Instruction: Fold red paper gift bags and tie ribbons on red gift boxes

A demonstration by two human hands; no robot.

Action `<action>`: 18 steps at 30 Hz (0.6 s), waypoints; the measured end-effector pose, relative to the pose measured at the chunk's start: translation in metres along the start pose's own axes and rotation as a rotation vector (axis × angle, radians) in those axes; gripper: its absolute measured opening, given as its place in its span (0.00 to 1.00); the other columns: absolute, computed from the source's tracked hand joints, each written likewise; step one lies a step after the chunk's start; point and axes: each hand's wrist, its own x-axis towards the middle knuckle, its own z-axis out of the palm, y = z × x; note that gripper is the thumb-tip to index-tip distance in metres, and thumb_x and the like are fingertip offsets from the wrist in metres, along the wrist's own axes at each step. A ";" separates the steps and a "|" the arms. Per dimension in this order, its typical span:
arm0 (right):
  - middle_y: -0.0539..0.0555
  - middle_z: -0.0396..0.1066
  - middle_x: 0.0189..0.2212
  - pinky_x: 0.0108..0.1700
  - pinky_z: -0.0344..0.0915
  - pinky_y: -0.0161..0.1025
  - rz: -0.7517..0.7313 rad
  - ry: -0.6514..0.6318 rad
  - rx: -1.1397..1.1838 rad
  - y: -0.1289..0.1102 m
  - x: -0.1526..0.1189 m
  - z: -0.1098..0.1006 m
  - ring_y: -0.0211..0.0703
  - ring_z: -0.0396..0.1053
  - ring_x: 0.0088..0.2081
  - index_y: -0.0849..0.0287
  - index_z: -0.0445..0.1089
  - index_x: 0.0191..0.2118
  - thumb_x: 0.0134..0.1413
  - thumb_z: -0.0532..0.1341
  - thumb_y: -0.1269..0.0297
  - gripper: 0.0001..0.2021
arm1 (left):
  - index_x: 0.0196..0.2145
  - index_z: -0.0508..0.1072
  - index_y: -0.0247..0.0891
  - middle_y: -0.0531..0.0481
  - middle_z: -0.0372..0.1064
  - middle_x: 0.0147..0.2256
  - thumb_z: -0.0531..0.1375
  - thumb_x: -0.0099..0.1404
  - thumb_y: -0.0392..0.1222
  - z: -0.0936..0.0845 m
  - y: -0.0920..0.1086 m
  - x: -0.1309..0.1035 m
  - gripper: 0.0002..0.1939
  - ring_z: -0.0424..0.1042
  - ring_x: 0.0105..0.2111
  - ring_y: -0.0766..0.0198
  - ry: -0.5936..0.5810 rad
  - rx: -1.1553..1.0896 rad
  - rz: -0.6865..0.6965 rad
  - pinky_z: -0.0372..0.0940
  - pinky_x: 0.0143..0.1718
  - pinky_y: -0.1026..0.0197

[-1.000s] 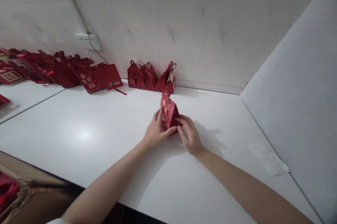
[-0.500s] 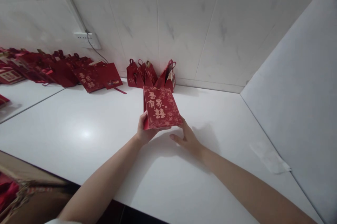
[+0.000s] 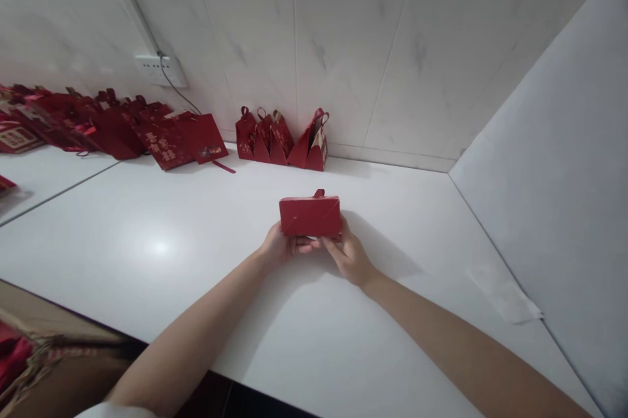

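Turned over since earlier, the red box (image 3: 311,217) is pinched between left hand (image 3: 277,245) and right hand (image 3: 354,257) fingers; uneven squeezing might crease it.

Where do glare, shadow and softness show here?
Head view: bright glare on the white table, left of the left hand; head view: soft-edged shadow right of the held red box; head view: red packages at far left look soft.
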 end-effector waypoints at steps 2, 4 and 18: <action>0.55 0.70 0.53 0.52 0.68 0.49 -0.005 -0.002 0.010 -0.002 0.000 0.000 0.48 0.72 0.48 0.47 0.45 0.67 0.64 0.56 0.59 0.29 | 0.48 0.71 0.27 0.35 0.76 0.32 0.48 0.66 0.38 0.000 0.000 0.000 0.19 0.78 0.29 0.53 0.004 0.005 -0.004 0.71 0.25 0.62; 0.55 0.70 0.54 0.52 0.68 0.49 -0.001 -0.011 0.015 -0.004 0.000 0.000 0.48 0.72 0.49 0.47 0.46 0.67 0.64 0.56 0.59 0.29 | 0.46 0.72 0.27 0.34 0.76 0.32 0.49 0.65 0.39 0.001 0.000 0.000 0.18 0.78 0.29 0.53 0.013 0.020 -0.005 0.71 0.25 0.62; 0.63 0.53 0.62 0.63 0.50 0.63 -0.326 0.411 -0.471 0.000 -0.001 -0.009 0.57 0.54 0.63 0.53 0.47 0.66 0.61 0.57 0.59 0.31 | 0.34 0.77 0.31 0.38 0.76 0.26 0.49 0.63 0.48 0.003 -0.002 -0.004 0.21 0.75 0.25 0.54 0.070 0.384 0.158 0.67 0.29 0.57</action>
